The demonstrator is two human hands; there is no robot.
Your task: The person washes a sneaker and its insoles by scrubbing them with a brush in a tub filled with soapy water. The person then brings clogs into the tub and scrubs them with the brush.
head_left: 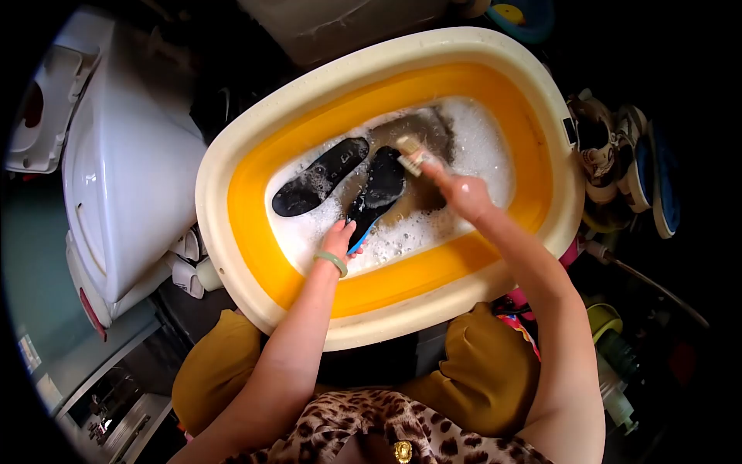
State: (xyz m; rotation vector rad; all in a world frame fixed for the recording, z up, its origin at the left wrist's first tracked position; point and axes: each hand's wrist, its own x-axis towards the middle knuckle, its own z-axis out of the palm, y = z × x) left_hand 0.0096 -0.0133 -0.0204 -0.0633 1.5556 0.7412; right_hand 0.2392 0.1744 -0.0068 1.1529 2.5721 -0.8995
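My left hand [340, 238], with a pale green bangle on the wrist, is closed around the near end of a black insole [384, 179] that shows a blue edge. In my right hand [466, 195] is a small pale scrubbing brush [410, 155], at the insole's far end and slightly blurred; whether its bristles touch cannot be made out. A second black insole [321, 178] lies to the left in the suds, foam on its surface. Both insoles are inside a cream and yellow tub [246, 209] holding murky water and white foam [479, 139].
A white ceramic fixture [135, 162] stands close on the left, with white cups [187, 274] below it. Right of the tub are several shoes [597, 147] and a blue-soled one [666, 185]. Bottles [618, 398] stand at lower right. My knees [491, 371] flank the tub's near side.
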